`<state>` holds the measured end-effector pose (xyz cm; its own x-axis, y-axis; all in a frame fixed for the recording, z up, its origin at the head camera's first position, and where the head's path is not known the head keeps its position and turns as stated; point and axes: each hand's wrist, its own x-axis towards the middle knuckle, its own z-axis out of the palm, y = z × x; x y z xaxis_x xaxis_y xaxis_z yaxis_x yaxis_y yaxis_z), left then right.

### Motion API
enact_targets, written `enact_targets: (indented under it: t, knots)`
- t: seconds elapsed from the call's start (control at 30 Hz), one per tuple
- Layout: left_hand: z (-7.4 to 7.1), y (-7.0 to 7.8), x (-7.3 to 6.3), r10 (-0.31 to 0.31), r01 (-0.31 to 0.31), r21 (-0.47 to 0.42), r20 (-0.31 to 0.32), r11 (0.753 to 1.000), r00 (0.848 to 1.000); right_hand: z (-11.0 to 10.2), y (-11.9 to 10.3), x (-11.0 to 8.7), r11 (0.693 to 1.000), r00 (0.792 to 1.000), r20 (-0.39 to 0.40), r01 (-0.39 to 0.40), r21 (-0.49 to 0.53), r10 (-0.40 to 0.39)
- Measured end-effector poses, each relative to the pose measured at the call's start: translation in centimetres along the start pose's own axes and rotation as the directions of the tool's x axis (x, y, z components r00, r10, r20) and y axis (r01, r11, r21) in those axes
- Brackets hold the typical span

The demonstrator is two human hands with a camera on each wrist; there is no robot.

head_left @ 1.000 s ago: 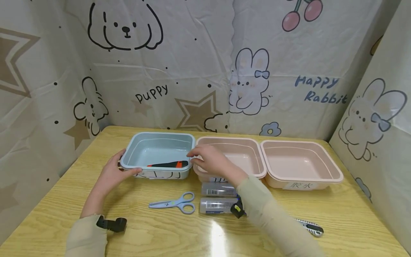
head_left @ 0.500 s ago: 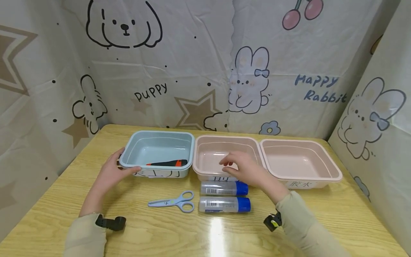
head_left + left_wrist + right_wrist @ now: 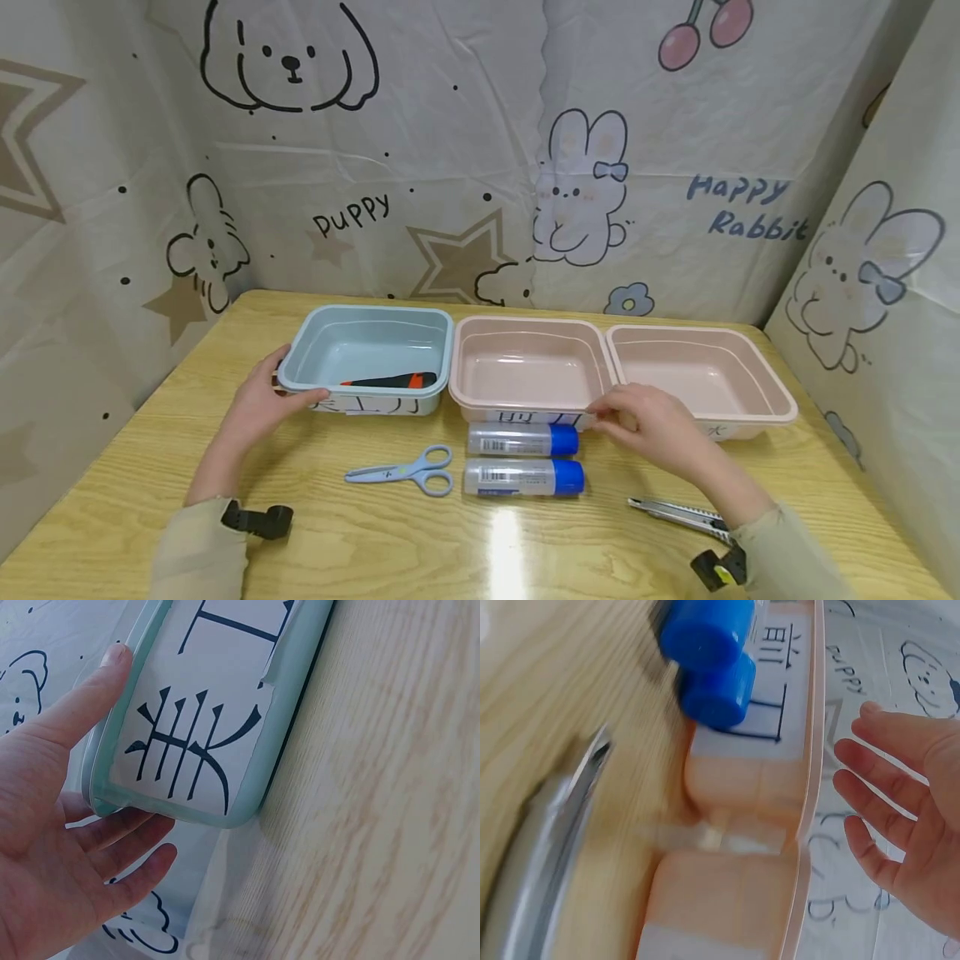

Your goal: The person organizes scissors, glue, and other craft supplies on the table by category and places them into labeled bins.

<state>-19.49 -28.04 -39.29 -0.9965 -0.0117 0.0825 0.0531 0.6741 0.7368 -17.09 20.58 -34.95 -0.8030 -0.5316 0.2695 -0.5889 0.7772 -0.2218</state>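
Note:
My left hand (image 3: 258, 404) holds the light blue bin (image 3: 367, 350) by its front left corner; in the left wrist view the thumb (image 3: 112, 664) lies on the rim and the fingers reach round the corner. Inside the bin lies a black and orange utility knife (image 3: 393, 381). My right hand (image 3: 656, 429) hovers by the front gap between the middle pink bin (image 3: 528, 367) and the right pink bin (image 3: 697, 375). Its fingers (image 3: 874, 769) are relaxed and hold nothing. Below its wrist a silver-grey utility knife (image 3: 678, 515) lies on the table.
Blue scissors (image 3: 401, 473) lie in front of the blue bin. Two clear glue bottles with blue caps, the rear one (image 3: 510, 439) and the front one (image 3: 517, 477), lie before the middle bin. A printed cloth (image 3: 465, 167) hangs behind the wooden table (image 3: 375, 542).
My right hand has moved from the blue bin's right edge, across the middle bin, to the right and nearer me. The silver utility knife's blade end is uncovered. My left hand stays on the blue bin.

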Motion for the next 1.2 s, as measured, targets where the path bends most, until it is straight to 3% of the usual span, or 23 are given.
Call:
enact_targets:
  t: [0.3, 0.57, 0.8, 1.07, 1.2]
  knots:
    - [-0.2, 0.1, -0.1, 0.005, -0.005, -0.008, 0.006, 1.000, 1.000, -0.6, 1.8, -4.4, 0.999, 1.000, 0.017, -0.025, -0.036, 0.026]
    - [-0.2, -0.2, -0.1, 0.015, -0.015, -0.006, -0.007, 1.000, 1.000, -0.9, 3.4, -7.6, 0.991, 0.981, 0.140, -0.135, 0.008, 0.133]
    - [0.1, -0.3, -0.1, 0.009, -0.009, 0.009, -0.012, 1.000, 1.000, -0.7, 4.8, -9.6, 0.989, 0.971, 0.190, -0.146, -0.003, 0.143]
    - [0.0, -0.4, -0.1, 0.008, -0.008, 0.009, -0.015, 1.000, 1.000, 0.2, 5.6, -11.0, 0.979, 0.909, 0.373, -0.205, 0.010, 0.187]
    - [0.0, -0.4, -0.1, -0.002, 0.002, 0.008, -0.009, 1.000, 1.000, 0.7, 5.8, -11.4, 0.969, 0.882, 0.421, -0.246, 0.028, 0.212]
